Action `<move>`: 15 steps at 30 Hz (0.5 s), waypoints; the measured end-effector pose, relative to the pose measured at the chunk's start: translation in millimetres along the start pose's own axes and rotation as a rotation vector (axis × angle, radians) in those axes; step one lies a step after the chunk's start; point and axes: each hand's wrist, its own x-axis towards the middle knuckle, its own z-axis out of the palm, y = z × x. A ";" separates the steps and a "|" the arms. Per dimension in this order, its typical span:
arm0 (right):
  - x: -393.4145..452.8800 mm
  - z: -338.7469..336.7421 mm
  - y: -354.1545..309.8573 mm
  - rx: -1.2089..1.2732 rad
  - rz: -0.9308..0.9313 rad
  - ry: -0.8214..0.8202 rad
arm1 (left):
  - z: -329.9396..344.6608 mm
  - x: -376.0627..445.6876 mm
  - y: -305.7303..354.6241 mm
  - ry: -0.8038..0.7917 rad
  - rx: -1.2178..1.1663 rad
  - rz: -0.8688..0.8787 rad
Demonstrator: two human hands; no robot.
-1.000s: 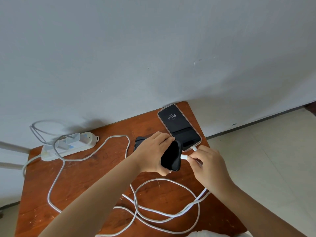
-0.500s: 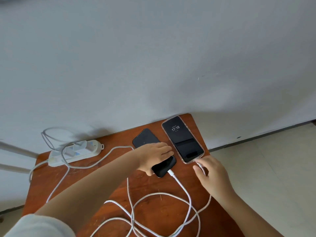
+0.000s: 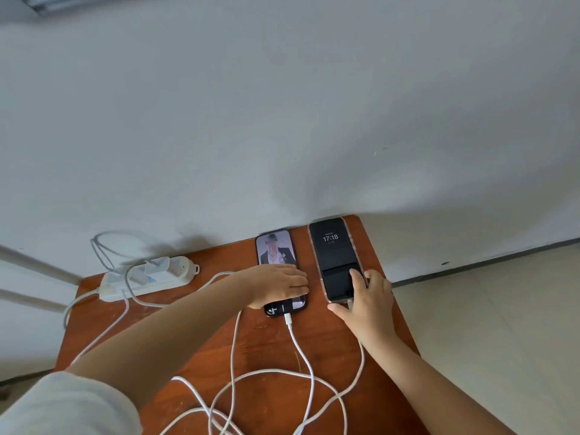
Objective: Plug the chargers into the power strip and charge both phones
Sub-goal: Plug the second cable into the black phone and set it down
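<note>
Two phones lie side by side at the far edge of the wooden table [image 3: 317,350]. The black phone [image 3: 276,249] has a lit picture screen, and a white cable [image 3: 293,332] is plugged into its near end. My left hand [image 3: 279,285] lies palm down over its lower half. The cased phone [image 3: 331,255] to the right shows 17:18. My right hand [image 3: 365,298] grips its near end, one finger on the screen, hiding the port and its cable plug. The white power strip [image 3: 175,277] at the left holds two white chargers [image 3: 155,265].
Loose white cable loops [image 3: 270,400] cover the near middle of the table. A grey wall stands right behind the table. Tiled floor [image 3: 502,324] drops away past the table's right edge. Pale bars [image 3: 34,266] cross at the far left.
My left hand has laid the black phone flat beside the cased one, and its screen has lit up. My right hand left the cable plug and took the cased phone's near end.
</note>
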 end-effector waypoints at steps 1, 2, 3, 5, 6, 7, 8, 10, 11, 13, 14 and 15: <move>0.7 1.1 -1.1 -0.003 0.003 0.005 | 0.5 -0.4 1.0 0.001 0.003 -0.001; 0.8 1.6 -2.0 -0.009 0.004 0.004 | 1.0 -0.6 2.3 0.002 0.002 -0.005; 0.6 3.0 -2.0 -0.011 0.000 0.008 | 1.3 -1.0 3.8 0.003 0.000 -0.012; -0.4 6.1 -0.9 -0.009 -0.007 0.009 | 3.1 -2.4 6.0 0.009 0.001 -0.034; -1.4 7.4 0.3 -0.009 -0.004 0.002 | 5.0 -3.7 6.7 0.018 -0.004 -0.051; -1.9 9.0 2.0 -0.004 -0.004 0.002 | 7.3 -5.5 7.3 0.034 -0.017 -0.079; -2.0 9.7 4.1 0.006 -0.006 0.000 | 10.0 -8.0 8.5 0.056 -0.043 -0.119; -2.5 10.7 8.8 0.025 -0.015 0.007 | 16.5 -15.6 16.0 0.122 -0.144 -0.229; -3.4 11.1 9.9 0.023 -0.024 0.017 | 20.4 -20.0 22.8 0.177 -0.220 -0.297; -6.8 12.7 11.1 0.016 -0.044 0.028 | 30.5 -28.8 42.3 0.333 -0.418 -0.478; -9.2 13.3 11.0 0.015 -0.052 0.030 | 36.0 -32.2 54.0 0.415 -0.524 -0.593; -11.6 14.7 11.6 0.024 -0.058 0.043 | 41.9 -34.5 66.1 0.485 -0.611 -0.709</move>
